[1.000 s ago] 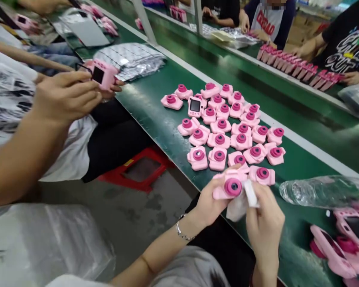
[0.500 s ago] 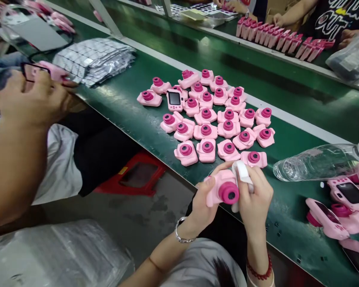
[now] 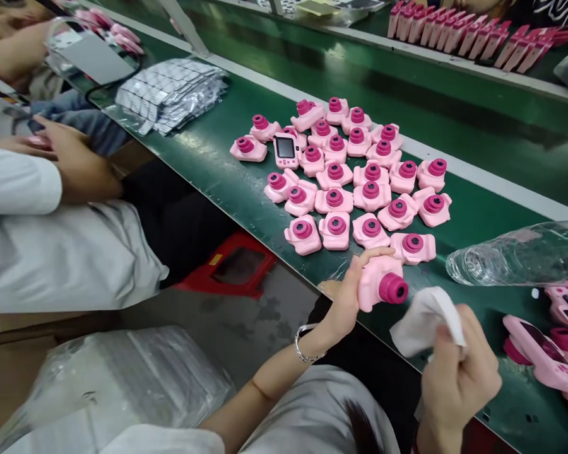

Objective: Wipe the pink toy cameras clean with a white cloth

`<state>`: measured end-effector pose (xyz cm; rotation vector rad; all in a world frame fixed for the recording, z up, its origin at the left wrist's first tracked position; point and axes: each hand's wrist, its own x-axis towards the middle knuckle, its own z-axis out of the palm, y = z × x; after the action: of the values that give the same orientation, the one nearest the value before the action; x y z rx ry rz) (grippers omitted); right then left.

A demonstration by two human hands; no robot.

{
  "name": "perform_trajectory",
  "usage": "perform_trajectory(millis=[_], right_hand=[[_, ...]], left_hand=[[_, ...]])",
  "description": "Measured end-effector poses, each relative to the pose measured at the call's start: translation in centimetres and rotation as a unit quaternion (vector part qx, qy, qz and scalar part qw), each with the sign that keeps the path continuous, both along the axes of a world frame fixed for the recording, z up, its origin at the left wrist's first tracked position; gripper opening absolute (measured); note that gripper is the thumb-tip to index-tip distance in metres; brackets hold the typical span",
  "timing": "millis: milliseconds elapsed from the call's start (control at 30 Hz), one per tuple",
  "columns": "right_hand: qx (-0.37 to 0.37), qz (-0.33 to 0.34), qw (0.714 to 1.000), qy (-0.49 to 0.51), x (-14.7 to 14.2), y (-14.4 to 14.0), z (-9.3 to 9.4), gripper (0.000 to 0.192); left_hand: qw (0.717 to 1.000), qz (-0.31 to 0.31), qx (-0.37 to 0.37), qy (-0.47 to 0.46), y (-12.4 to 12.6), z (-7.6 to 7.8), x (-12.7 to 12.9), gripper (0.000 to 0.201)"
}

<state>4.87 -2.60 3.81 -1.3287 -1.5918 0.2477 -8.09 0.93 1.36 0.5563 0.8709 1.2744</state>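
Observation:
A pink toy camera (image 3: 375, 282) with a magenta lens is gripped in my left hand (image 3: 343, 302), its lens facing right and toward me. My right hand (image 3: 466, 366) pinches a white cloth (image 3: 423, 321), which hangs to the left of the fingers, just right of the lens and apart from it. Beyond my hands, several more pink cameras (image 3: 334, 200) lie in loose rows on the green table, most with lenses up. One camera among them (image 3: 285, 151) shows its screen side.
A clear plastic bottle (image 3: 515, 255) lies on the right, with more pink cameras (image 3: 542, 353) below it. Packed checkered pouches (image 3: 170, 91) are piled at the left. Pink boxes (image 3: 454, 31) stand in a row on the far ledge. A co-worker's arm (image 3: 76, 151) is at the left.
My right hand has moved right and down with the white cloth, away from the camera. The camera in my left hand has turned to the right. The co-worker's hands at left have lowered.

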Motion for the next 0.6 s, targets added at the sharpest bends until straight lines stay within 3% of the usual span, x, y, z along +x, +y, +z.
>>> perform_trajectory(millis=[100,200,267,333,433,533,600], right_hand=[[0.066,-0.011,0.985,-0.157,-2.2,0.7,0.7,0.01],[0.066,-0.017,0.98,-0.188,-3.7,0.5,-0.1,0.013],[0.034,0.0,0.986,-0.161,-3.6,-0.2,-1.0,0.014],[0.015,-0.001,0.996,-0.092,-2.9,-0.7,-2.0,0.016],[0.017,-0.077,0.996,0.033,-1.7,-0.5,-2.7,0.026],[0.064,-0.146,0.983,0.088,-1.5,0.5,-2.2,0.031],[0.1,-0.127,0.985,0.058,-2.0,1.2,-1.5,0.029]], left_hand=[[0.999,-0.004,0.007,0.045,0.1,-0.1,0.5,0.054],[0.998,0.048,-0.044,0.024,1.3,1.0,0.6,0.04],[0.992,0.056,-0.11,-0.037,2.6,2.2,0.6,0.043],[0.98,0.024,-0.167,-0.107,3.7,3.4,0.4,0.051],[0.956,-0.038,-0.214,-0.197,4.5,4.6,0.2,0.053],[0.927,-0.106,-0.241,-0.266,4.1,4.7,0.4,0.056],[0.917,-0.14,-0.241,-0.287,3.6,4.3,0.8,0.061]])
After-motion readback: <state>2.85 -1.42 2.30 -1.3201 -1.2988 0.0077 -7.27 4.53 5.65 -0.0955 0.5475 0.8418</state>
